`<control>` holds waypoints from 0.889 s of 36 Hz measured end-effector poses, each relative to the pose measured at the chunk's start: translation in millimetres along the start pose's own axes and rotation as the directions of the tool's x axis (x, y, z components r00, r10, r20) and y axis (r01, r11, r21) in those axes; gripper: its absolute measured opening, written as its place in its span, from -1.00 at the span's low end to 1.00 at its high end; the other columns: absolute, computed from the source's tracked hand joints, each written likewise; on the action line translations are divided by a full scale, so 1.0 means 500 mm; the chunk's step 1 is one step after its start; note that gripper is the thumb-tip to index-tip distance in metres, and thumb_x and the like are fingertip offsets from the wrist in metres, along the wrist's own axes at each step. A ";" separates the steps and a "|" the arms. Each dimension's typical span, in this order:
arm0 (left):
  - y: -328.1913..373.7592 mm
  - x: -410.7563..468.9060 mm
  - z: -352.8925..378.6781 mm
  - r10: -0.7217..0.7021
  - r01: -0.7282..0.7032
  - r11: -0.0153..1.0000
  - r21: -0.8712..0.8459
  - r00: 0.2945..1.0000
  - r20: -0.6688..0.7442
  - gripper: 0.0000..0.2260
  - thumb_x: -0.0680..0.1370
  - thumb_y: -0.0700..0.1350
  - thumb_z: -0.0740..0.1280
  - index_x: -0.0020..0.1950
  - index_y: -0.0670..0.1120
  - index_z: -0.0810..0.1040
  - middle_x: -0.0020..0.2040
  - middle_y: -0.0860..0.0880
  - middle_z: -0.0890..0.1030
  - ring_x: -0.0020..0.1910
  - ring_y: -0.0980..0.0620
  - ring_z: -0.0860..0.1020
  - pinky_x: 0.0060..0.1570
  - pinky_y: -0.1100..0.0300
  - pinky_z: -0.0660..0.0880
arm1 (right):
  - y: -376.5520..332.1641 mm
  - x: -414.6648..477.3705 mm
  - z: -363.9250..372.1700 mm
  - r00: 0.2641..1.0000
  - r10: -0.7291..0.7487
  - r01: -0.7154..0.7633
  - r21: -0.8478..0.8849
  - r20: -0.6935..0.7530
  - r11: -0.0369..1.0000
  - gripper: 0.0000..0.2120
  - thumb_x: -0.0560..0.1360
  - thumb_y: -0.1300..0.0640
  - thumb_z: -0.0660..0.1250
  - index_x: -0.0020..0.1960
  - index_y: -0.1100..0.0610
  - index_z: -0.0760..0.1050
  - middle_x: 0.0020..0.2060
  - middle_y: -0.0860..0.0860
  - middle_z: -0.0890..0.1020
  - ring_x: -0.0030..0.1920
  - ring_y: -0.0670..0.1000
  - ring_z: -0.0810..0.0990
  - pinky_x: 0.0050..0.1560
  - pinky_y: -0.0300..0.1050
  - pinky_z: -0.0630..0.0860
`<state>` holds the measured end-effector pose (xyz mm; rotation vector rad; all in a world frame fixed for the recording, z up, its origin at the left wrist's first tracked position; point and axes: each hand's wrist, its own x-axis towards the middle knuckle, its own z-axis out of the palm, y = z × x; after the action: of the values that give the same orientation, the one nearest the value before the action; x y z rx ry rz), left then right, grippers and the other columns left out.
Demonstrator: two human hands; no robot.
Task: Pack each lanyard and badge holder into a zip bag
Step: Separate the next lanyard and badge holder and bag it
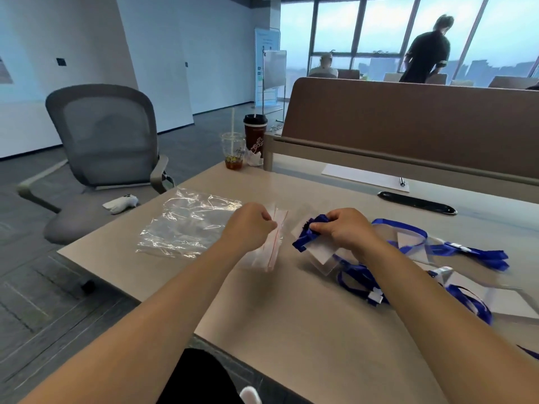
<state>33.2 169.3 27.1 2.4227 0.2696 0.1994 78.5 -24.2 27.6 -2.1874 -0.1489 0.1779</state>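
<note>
Desk (291, 330), rt: lanyard pile (472, 253) partly off-frame

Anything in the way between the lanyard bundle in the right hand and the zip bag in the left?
Nothing visible. Only bare table lies between the lanyard bundle in the right hand and the zip bag pinched by the left hand. The large clear bag lies left of both, off the path.

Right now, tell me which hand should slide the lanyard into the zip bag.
Right. The right hand grips the bundled lanyard, just beside the zip bag, which the left hand pinches and can hold steady.
</note>
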 end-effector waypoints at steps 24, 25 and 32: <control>-0.084 0.079 0.053 -0.054 0.068 0.975 0.211 0.996 -0.072 -0.82 0.45 -0.30 0.21 -0.36 -0.18 0.45 -0.43 -0.06 0.46 -0.43 -0.05 0.47 -0.42 0.19 0.41 | -0.010 0.052 0.047 0.998 0.057 -0.055 0.035 -0.040 0.998 -0.83 0.50 0.01 0.46 -0.08 0.11 0.58 -0.16 0.05 0.63 -0.15 0.01 0.57 -0.11 -0.06 0.50; -0.083 0.078 0.050 -0.037 0.056 0.975 0.215 0.996 -0.087 -0.84 0.46 -0.29 0.22 -0.31 -0.18 0.49 -0.39 -0.06 0.50 -0.37 -0.06 0.51 -0.37 0.17 0.45 | -0.013 0.050 0.047 0.997 0.063 -0.061 0.053 -0.042 0.997 -0.83 0.50 0.02 0.46 -0.08 0.10 0.57 -0.14 0.06 0.64 -0.12 0.02 0.58 -0.05 -0.02 0.53; -0.059 0.061 0.027 0.042 -0.019 0.968 0.252 0.995 -0.088 -0.97 0.54 -0.19 0.33 -0.07 -0.06 0.55 -0.18 0.00 0.57 -0.17 0.00 0.56 -0.07 0.08 0.58 | -0.044 0.030 0.037 0.995 0.075 -0.063 0.193 -0.058 0.979 -0.85 0.48 0.02 0.49 -0.16 0.04 0.56 -0.10 0.10 0.68 -0.02 0.13 0.67 0.14 0.14 0.61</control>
<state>61.3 190.2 -0.3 2.6735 0.3160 0.3092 88.8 5.8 33.6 -2.0056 -0.0180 0.1532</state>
